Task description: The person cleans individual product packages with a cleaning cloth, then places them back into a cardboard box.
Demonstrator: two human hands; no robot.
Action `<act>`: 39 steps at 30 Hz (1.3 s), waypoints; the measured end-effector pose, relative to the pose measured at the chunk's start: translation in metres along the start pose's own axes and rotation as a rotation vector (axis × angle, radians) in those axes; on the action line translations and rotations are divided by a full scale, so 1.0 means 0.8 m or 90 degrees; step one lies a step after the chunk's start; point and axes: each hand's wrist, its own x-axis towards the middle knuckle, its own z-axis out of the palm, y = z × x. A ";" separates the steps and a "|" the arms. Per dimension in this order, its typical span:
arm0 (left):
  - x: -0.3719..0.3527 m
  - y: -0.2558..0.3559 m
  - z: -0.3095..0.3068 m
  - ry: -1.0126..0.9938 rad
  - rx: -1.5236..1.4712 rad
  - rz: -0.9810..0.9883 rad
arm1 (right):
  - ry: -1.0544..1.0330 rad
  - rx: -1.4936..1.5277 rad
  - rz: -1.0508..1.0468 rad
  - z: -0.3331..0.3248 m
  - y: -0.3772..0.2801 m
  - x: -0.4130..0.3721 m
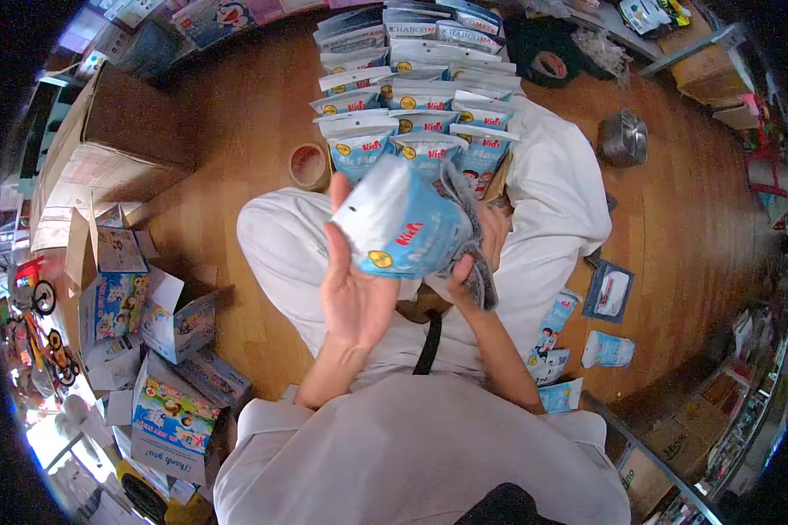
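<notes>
A blue and white pouch (411, 229) marked "Kids" lies tilted across my left hand (352, 293), its white end near the thumb and fingers, which are spread beneath and beside it. On the right, my right hand (477, 262) grips a grey fuzzy cloth (480, 284) that touches the pouch's right edge. Just beyond my hands, similar pouches (427, 149) stand upright in rows between my legs. The underside of the held pouch is hidden.
A tape roll (308, 165) lies on the floor left of the rows. Opened cartons (175, 420) are heaped at the left, below a big cardboard box (87, 166). Loose pouches (608, 349) and a metal tin (623, 140) lie at the right, near shelves.
</notes>
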 end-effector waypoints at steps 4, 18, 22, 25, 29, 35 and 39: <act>0.007 -0.013 -0.014 0.030 0.022 -0.021 | 0.018 0.004 -0.003 -0.005 -0.014 0.014; -0.040 0.021 -0.053 -0.063 -0.007 0.022 | -0.056 0.064 -0.068 -0.013 0.066 -0.033; -0.034 0.034 -0.065 -0.240 0.211 -0.005 | -0.051 0.070 0.202 -0.068 0.085 -0.048; -0.005 0.044 -0.043 -0.426 0.309 -0.127 | -0.144 0.184 0.240 -0.121 0.058 0.008; 0.020 0.003 -0.023 -0.519 0.140 -0.184 | -0.606 0.364 0.171 -0.155 -0.024 0.082; 0.028 -0.035 0.016 -0.534 0.122 -0.185 | -0.790 0.436 0.161 -0.115 -0.026 0.061; 0.048 -0.036 0.038 -0.121 0.517 0.187 | -0.574 0.440 0.428 -0.129 -0.025 0.092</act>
